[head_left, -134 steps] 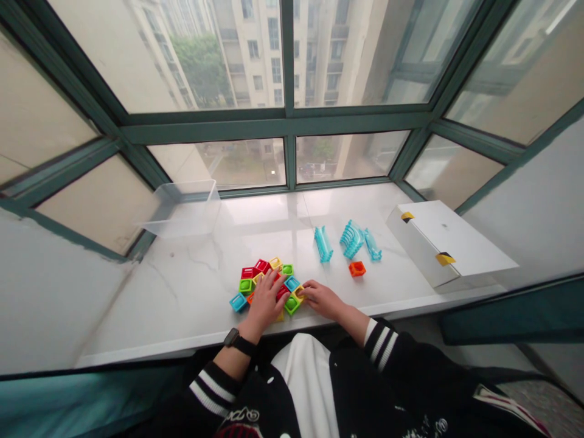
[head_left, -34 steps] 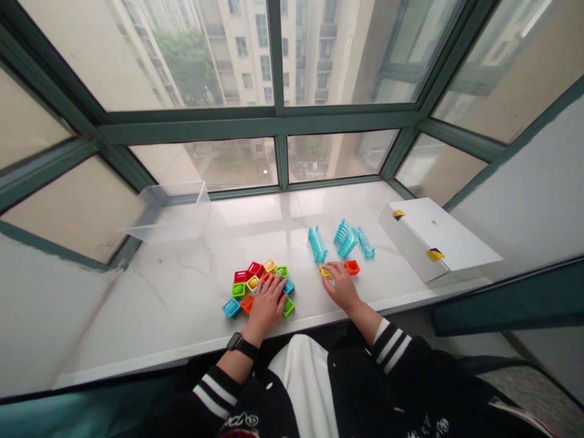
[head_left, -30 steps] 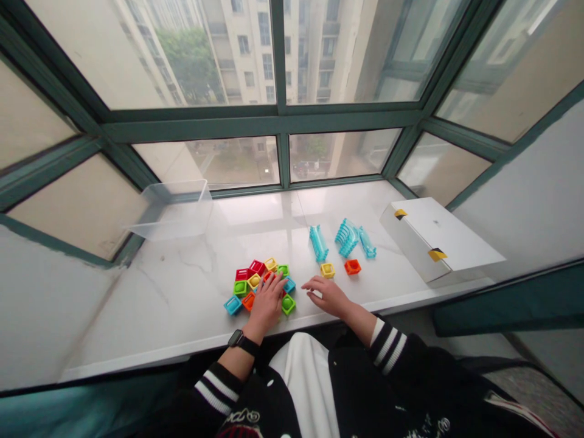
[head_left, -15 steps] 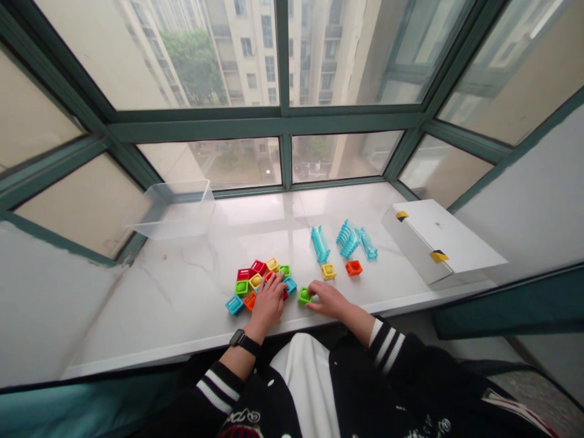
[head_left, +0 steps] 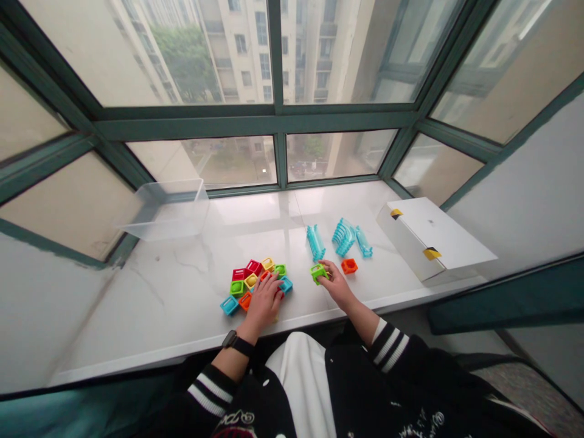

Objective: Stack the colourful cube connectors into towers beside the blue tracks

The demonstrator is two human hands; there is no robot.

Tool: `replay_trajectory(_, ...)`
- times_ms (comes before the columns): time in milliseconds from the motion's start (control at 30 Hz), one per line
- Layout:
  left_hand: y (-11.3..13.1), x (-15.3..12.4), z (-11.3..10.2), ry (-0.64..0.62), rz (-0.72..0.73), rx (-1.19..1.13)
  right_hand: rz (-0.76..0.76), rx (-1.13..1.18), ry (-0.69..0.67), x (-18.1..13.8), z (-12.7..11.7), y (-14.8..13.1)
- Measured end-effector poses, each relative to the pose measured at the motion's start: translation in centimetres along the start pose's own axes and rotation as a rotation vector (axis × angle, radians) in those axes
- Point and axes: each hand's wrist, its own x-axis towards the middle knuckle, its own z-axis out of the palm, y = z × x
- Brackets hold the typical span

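My right hand pinches a green block, an open-sided cube, between thumb and fingers. It covers most of the yellow block behind it. Just right of these fingers sits an orange block. My left hand rests, fingers outstretched, on a cluster of coloured blocks and hides some of them. Around it show a red block, a yellow block, a green block and a blue block. Beyond my right hand lie clear blue ribbed pieces, one straight and one curved.
A clear plastic bin stands at the back left of the white marbled sill. At the right is a white box with yellow-and-black tape tabs. Green-framed windows close off the far side.
My right hand has lifted the green block off the sill and moved it up and to the right, to the yellow block. The left hand stays on the cluster. The view has shifted slightly.
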Motion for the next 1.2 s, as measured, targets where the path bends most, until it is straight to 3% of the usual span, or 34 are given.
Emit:
replay_trajectory(100,0.8,0.2,-1.0,0.05,0.019,-0.055,0.015,0.054,-0.063,-0.1,1.1,-0.4)
replay_trajectory(333,5.2,1.0,-2.4,0.136,0.074,-0.326,0.013,0.109,-0.244,-0.9,3.8,-1.1)
replay_trajectory(567,5.3,1.1,-1.8,0.147,0.018,-0.398,-0.163,-0.181,-0.202,-2.2,3.5,-2.5)
replay_trajectory(700,5.2,0.9,-1.8,0.146,0.056,-0.344,-0.246,-0.316,-0.204,-2.2,3.0,-3.4)
replay_trajectory(800,4.9,0.8,-1.7,0.118,0.098,-0.289,-0.263,-0.398,-0.215,-1.9,1.9,-3.5)
replay_trajectory(900,4.0,0.5,-1.1,0.143,0.029,-0.182,-0.257,-0.497,-0.199,-1.6,-0.3,-2.8)
replay_trajectory(1033,2.3,-0.1,0.4,0.172,-0.11,-0.042,-0.119,-0.534,-0.157,-1.6,-4.2,-0.6)
replay_trajectory(1200,1.8,-0.3,1.2,0.156,-0.116,0.015,-0.044,-0.649,-0.116,-2.2,-7.9,2.0)
